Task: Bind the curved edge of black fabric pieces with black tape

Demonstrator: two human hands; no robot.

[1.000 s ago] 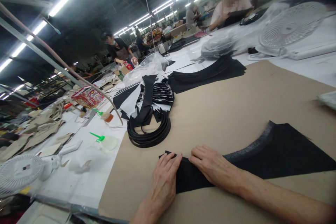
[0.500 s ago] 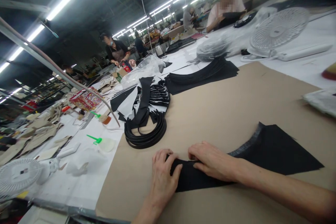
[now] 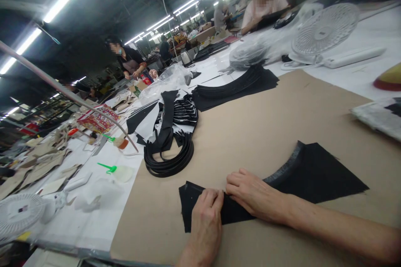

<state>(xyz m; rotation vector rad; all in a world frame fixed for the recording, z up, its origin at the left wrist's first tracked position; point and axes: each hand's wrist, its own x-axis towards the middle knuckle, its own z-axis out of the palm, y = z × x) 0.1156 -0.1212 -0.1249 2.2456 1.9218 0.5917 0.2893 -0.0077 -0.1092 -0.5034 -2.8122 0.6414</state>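
A stack of curved black cut pieces [image 3: 316,173] lies on brown paper [image 3: 266,121] in front of me. My left hand [image 3: 206,221] rests on the stack's left end with its fingers curled down, pinching the top black piece [image 3: 189,206]. My right hand [image 3: 253,196] lies flat across the stack just to the right, fingers pressing on the black material. The two hands almost touch.
A coil of black strips [image 3: 171,160] lies beyond my hands, with striped and black pieces [image 3: 238,85] farther back. White fans [image 3: 322,29] [image 3: 19,215], green-handled tools [image 3: 109,169], a colourful box [image 3: 97,119] and beige cut pieces [image 3: 40,162] sit around. Other people work at far tables.
My left hand has slid right and curled onto the stack's end, uncovering its black left corner. My right hand stays pressed on the stack. The view has shifted slightly.
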